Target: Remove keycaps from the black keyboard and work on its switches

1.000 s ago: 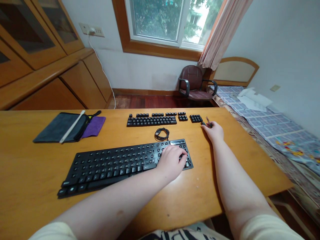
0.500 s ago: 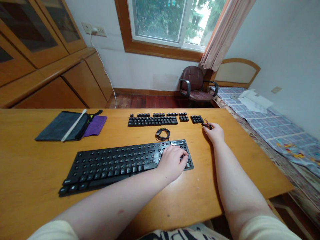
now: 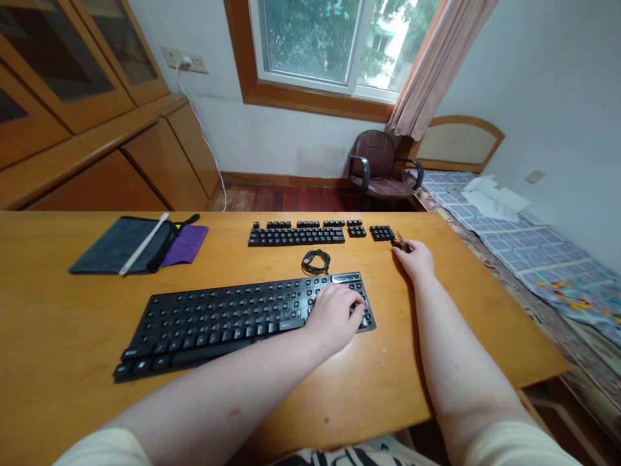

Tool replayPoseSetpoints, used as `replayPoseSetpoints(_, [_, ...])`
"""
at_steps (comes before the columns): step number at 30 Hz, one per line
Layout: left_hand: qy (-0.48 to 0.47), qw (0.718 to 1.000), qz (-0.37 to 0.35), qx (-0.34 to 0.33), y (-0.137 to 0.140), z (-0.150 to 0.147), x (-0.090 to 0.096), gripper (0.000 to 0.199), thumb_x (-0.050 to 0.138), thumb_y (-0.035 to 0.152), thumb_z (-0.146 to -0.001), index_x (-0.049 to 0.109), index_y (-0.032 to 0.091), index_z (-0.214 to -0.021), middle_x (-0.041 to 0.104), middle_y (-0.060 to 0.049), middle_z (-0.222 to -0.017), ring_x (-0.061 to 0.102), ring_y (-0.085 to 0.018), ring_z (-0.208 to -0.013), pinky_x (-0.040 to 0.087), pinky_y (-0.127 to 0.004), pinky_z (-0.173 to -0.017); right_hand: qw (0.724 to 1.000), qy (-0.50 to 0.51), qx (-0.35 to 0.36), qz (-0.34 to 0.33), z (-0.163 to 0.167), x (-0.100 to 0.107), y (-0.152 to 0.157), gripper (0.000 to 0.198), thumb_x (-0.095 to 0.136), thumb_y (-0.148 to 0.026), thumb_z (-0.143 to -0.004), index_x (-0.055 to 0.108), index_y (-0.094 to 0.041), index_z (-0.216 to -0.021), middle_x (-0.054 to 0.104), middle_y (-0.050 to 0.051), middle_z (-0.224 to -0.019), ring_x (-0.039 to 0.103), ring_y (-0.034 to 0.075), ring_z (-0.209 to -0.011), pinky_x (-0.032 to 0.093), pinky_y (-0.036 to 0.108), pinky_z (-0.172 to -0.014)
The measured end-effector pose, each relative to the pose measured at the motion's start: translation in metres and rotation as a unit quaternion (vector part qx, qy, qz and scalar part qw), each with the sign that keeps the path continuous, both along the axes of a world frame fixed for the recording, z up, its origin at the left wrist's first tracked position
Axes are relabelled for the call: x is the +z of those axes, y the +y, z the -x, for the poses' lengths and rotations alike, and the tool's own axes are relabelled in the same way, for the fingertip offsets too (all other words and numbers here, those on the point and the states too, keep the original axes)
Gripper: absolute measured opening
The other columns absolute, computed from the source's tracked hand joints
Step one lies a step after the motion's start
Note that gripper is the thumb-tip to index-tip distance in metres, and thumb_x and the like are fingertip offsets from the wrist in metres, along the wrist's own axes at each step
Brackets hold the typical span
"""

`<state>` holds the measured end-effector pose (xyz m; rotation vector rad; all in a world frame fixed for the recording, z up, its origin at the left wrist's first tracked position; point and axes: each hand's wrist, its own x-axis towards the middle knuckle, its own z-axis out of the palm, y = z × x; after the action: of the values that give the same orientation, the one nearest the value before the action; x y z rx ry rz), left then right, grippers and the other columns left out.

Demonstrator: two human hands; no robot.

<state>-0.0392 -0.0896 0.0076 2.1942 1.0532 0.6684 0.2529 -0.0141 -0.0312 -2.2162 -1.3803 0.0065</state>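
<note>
A black keyboard (image 3: 213, 317) lies tilted across the desk, most of its switches bare, with several keycaps left along the lower rows. My left hand (image 3: 336, 316) rests on its right end, fingers curled and thumb close to them. Whatever may be between those fingers is hidden. Farther off to the right, my right hand (image 3: 416, 257) is closed on a small black tool with thin coppery wire prongs, apparently a keycap puller (image 3: 400, 242). It is beside the right edge of a block of removed number-pad keycaps (image 3: 382, 233).
Other removed keycaps (image 3: 297, 236) stand in ordered rows near the desk's far edge. A coiled USB cable (image 3: 315, 261) lies behind the keyboard. At left are a grey pouch (image 3: 111, 246), a pale flat stick (image 3: 144, 244) and a purple cloth (image 3: 187, 246).
My right hand and the tool have shifted very slightly beside the number-pad keycaps. The left hand and the keyboard have stayed in place.
</note>
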Motion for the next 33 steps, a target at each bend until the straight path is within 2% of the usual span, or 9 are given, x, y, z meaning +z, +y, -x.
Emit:
replayPoseSetpoints(14, [-0.001,1.000,-0.010,0.002,-0.0002,-0.0002,-0.0016,0.017,0.050,0.026,-0.084,0.067,0.023,-0.084,0.068,-0.002,-0.090,0.055,-0.021,-0.097,0.038,-0.038,-0.091,1.000,0.003,0.003,-0.003,0.0013,0.0012,-0.0012,0.034,0.062,-0.040,-0.068,0.070,-0.022,-0.096,0.065,0.006,-0.098,0.059,0.024,-0.093,0.044,0.033,-0.080])
replayPoseSetpoints(21, [-0.003,1.000,-0.009,0.005,-0.0007,-0.0005,-0.0028,0.015,0.052,0.026,-0.082,0.066,0.022,-0.085,0.068,-0.002,-0.090,0.054,-0.021,-0.097,0.038,-0.037,-0.090,0.998,0.022,-0.009,-0.063,-0.0016,-0.0023,0.0001,0.039,0.057,-0.045,-0.072,0.070,-0.017,-0.096,0.066,0.010,-0.098,0.059,0.025,-0.094,0.044,0.034,-0.084])
replayPoseSetpoints(27, [-0.003,1.000,-0.001,0.004,-0.0013,0.0000,-0.0006,0.015,0.051,0.026,-0.082,0.066,0.023,-0.084,0.068,-0.002,-0.089,0.054,-0.021,-0.098,0.037,-0.038,-0.091,0.999,0.018,-0.006,-0.027,-0.0019,-0.0033,0.0006,0.038,0.060,-0.044,-0.068,0.069,-0.018,-0.095,0.066,0.009,-0.096,0.060,0.024,-0.087,0.045,0.034,-0.079])
replayPoseSetpoints(33, [-0.003,1.000,0.001,0.003,-0.0010,-0.0006,-0.0005,0.015,0.051,0.026,-0.083,0.066,0.023,-0.083,0.068,-0.002,-0.089,0.054,-0.021,-0.099,0.037,-0.039,-0.092,1.000,0.007,0.001,-0.013,-0.0024,-0.0037,0.0009,0.037,0.060,-0.043,-0.069,0.069,-0.020,-0.096,0.066,0.009,-0.097,0.060,0.025,-0.090,0.045,0.035,-0.080])
